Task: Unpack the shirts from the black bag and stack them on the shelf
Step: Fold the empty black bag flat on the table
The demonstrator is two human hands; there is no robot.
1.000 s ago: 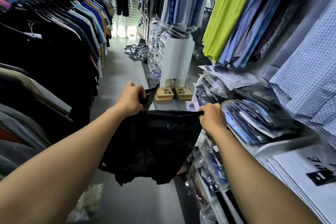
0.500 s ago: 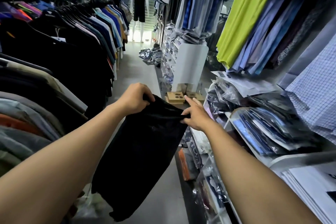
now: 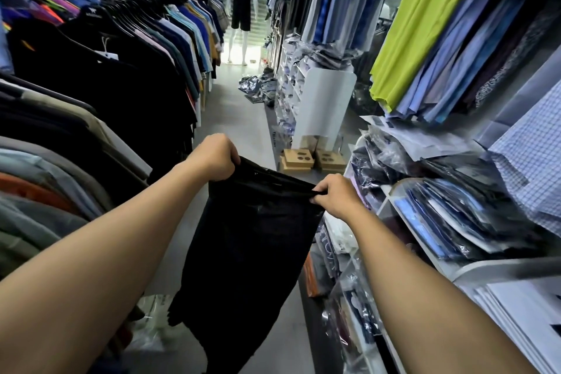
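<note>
From the head camera, both hands are gripping the black bag (image 3: 252,252) out over the aisle floor (image 3: 239,118). The left hand (image 3: 214,156) is clutching one top corner with curled fingers, and the right hand (image 3: 337,196) is pinching the other corner tight. The bag is hanging limp between the forearms, just beside the shelf (image 3: 498,267) on the right, where packaged shirts (image 3: 455,215) are lying stacked. A rack of hanging clothes (image 3: 121,70) is lining the left side.
</note>
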